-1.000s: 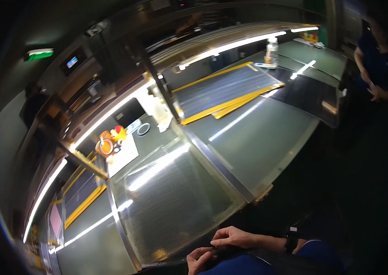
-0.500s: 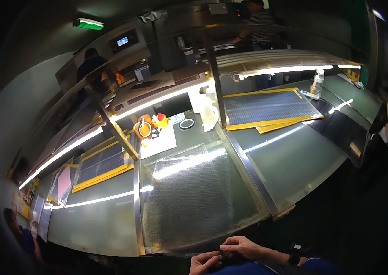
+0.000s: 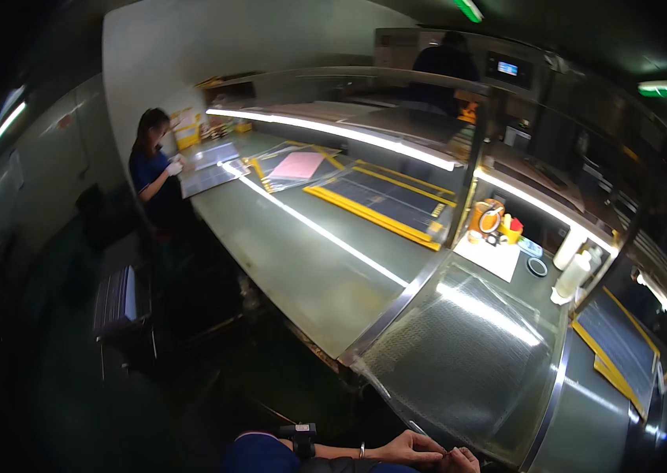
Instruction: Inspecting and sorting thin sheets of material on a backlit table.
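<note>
My left hand (image 3: 410,448) and my right hand (image 3: 461,460) meet at the lower edge of the view, in front of the bench. Fingers of both are drawn together in a pinch, and whatever is between them is too small to make out. A thin pale sliver (image 3: 418,429) sticks up beside my left hand; its kind is unclear. A dark strapped device (image 3: 302,438) and a metal bangle (image 3: 362,450) are on my left arm. Just beyond my hands, a clear textured plastic sheet (image 3: 459,370) lies on the bench, touched by neither hand as far as shown.
Yellow-edged dark screens (image 3: 380,206) and a pink sheet (image 3: 296,165) lie farther along the bench (image 3: 310,268). Orange tape rolls (image 3: 484,217), a black ring (image 3: 536,267) and a white bottle (image 3: 572,276) stand at the back. A co-worker (image 3: 152,169) works at the far left.
The view has swung left, bringing the co-worker and the bench's left end into fuller sight. My hands stay together, fingers pinched, by the bench's front edge.
</note>
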Demonstrator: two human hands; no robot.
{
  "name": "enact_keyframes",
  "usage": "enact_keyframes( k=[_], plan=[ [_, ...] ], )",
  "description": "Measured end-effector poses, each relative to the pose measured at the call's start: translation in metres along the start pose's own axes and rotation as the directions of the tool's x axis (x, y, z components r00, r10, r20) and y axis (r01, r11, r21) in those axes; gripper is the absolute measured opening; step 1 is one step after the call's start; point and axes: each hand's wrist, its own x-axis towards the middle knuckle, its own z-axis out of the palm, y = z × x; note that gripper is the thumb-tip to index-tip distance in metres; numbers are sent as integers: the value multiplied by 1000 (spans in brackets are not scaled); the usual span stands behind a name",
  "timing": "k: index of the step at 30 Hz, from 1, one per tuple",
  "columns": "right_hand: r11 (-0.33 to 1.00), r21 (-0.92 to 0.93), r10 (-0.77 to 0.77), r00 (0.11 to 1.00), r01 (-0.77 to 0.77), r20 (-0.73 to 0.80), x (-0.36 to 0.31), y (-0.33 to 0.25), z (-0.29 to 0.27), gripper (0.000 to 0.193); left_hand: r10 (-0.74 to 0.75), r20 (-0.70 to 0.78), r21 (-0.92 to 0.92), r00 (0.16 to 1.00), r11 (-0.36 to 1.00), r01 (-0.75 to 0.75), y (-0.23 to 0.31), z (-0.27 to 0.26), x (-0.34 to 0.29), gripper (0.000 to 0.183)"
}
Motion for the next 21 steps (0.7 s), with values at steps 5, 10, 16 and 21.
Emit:
enact_keyframes(
  k=[5,10,16,21],
  plan=[
    [998,57,26,999,-24,-41,6,2,7,12,-12,-43,-103,999,995,8,22,9,-15,23],
    [998,-2,56,998,-56,24,10,4,-2,12,-36,-43,-39,998,999,34,29,9,-18,22],
    [994,-100,59,994,-50,88,8,0,-2,15,16,4,-98,1000,995,-15,28,8,-14,23],
    [998,27,55,995,-57,82,6,-1,11,16,33,-24,-61,999,998,-35,32,8,-15,22]
  ],
)
